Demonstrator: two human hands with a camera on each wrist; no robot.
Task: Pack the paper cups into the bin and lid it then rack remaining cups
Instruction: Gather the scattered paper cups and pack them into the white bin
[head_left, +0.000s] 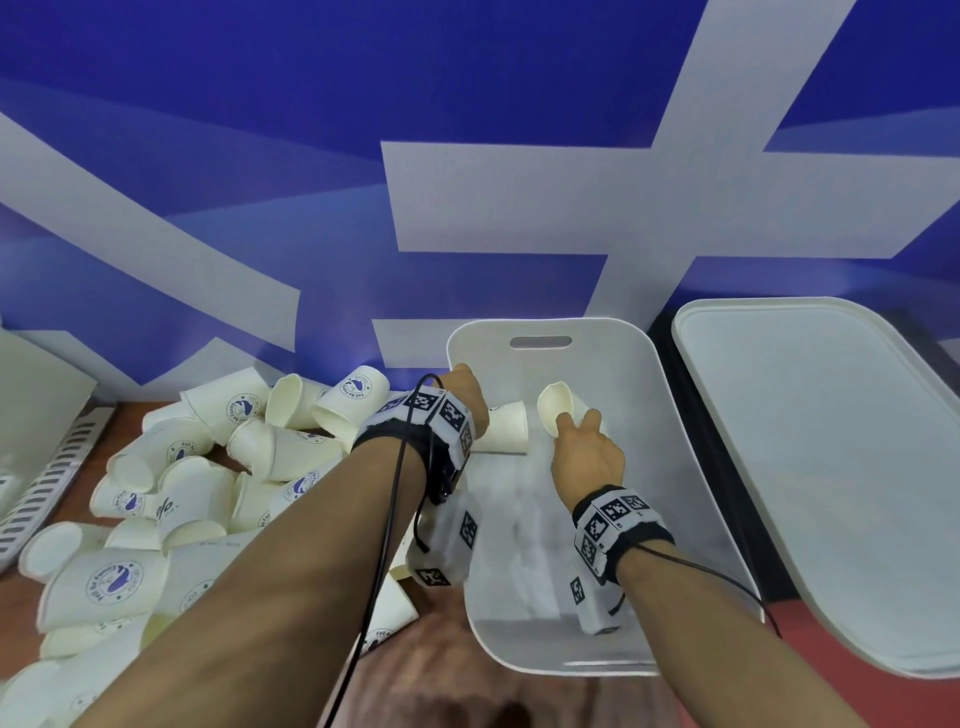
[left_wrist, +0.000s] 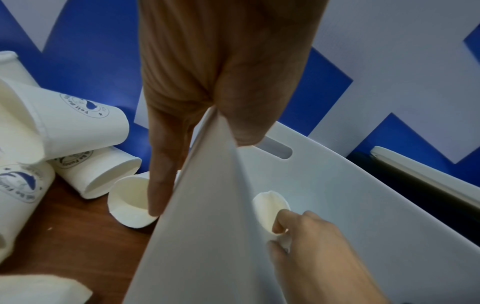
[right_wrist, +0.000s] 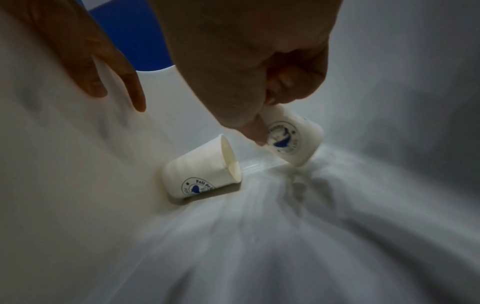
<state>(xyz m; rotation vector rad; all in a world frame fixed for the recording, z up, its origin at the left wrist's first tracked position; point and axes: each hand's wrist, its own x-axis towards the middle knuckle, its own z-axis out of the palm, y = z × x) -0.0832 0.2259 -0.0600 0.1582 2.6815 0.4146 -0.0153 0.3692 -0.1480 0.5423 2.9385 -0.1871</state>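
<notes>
Packing has barely begun. Nearest, the right hand (head_left: 584, 457) reaches into the white bin (head_left: 691, 519), fingers pinched on the rim of one paper cup (head_left: 558, 408) just above the floor. Beside it a second cup (right_wrist: 205, 174) lies on its side inside. The left hand (head_left: 467, 395) clamps the bin's left wall, thumb inside. The pile of cups (head_left: 208, 467) waits on the table to the left (most of the job), and the lid (head_left: 831, 467) lies off, right of the bin; no rack is visible.

Matt paper cups (head_left: 197, 483), smooth glossy white plastic bin (head_left: 691, 493), matt plastic lid (head_left: 831, 467), wood-grain tabletop (left_wrist: 85, 236)
</notes>
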